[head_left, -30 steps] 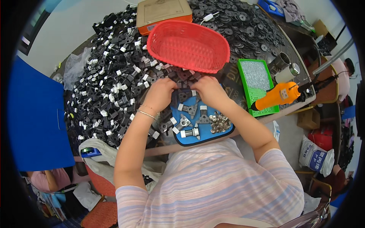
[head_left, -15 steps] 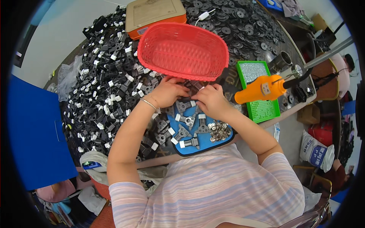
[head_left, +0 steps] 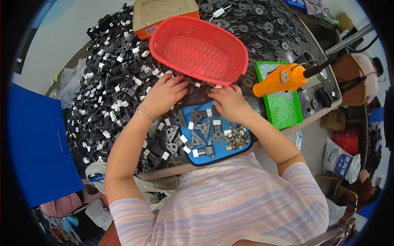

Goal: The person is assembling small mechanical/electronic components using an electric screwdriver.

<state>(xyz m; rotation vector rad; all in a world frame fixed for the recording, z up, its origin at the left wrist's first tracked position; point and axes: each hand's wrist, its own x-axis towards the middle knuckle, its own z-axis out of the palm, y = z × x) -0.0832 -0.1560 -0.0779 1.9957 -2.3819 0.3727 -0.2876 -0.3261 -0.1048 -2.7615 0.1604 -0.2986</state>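
Observation:
My left hand (head_left: pixel 165 95) lies fingers spread at the edge of the heap of black plastic parts with white ends (head_left: pixel 123 98), nearest a few loose parts. My right hand (head_left: pixel 232 102) is just below the near rim of the red basket (head_left: pixel 242 61), fingers stretched out and thumb apart; a small white piece (head_left: pixel 218 86) shows by its fingertips. I see nothing held in either hand. Below them is a blue mat (head_left: pixel 223 155) with several grey three-armed parts with white ends (head_left: pixel 200 128) and a pile of small shiny metal pieces (head_left: pixel 237 137).
A yellow-orange power screwdriver (head_left: pixel 281 80) hangs over a green tray (head_left: pixel 299 119) at right. Behind the basket stand an orange-sided box (head_left: pixel 164 12) and a heap of black discs (head_left: pixel 262 24). A metal cup (head_left: pixel 314 80) stands right of the tray. Other people sit far right.
My hands have moved apart, the left going left toward the heap with its fingers spreading. Some parts between them and at the mat's upper edge have shifted. The screwdriver has swung slightly.

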